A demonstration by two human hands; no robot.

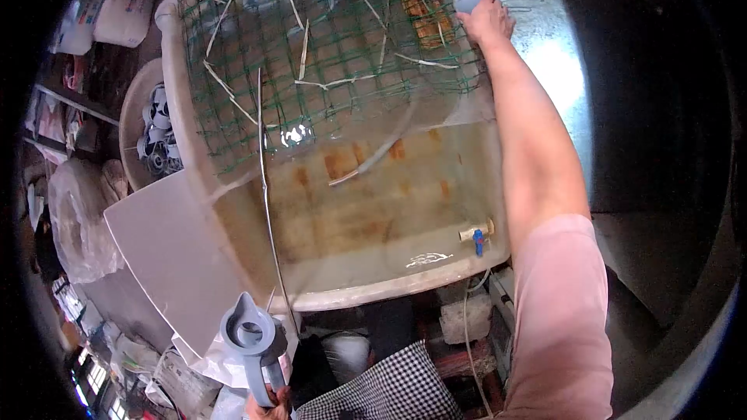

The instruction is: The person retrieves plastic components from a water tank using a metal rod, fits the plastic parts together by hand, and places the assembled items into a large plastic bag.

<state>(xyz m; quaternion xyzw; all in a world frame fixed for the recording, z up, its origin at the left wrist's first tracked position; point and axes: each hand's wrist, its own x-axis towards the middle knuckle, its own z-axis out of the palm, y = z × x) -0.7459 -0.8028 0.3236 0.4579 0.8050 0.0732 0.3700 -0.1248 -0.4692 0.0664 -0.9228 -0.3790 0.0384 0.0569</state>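
Observation:
My left hand (269, 406), low in view, is closed around the handle of a grey pitcher (247, 328) with a pointed spout. My right arm reaches along the tub's right side. At the far right corner my right hand (490, 22) grips a grey-blue plastic piece (467, 0) with a curved arm that extends over the rim; its exact kind I cannot make out. Below and left of that hand, a large pale tub (373, 288) holds water. Green mesh netting (327, 47) with pale strips covers its far half.
A thin metal rod (265, 187) leans across the tub's near rim. Inside are a pale hose (377, 162) and a blue-handled tap (478, 241). A bucket of grey parts (138, 128) and a white board (167, 253) stand left. Checkered cloth (397, 389) lies below.

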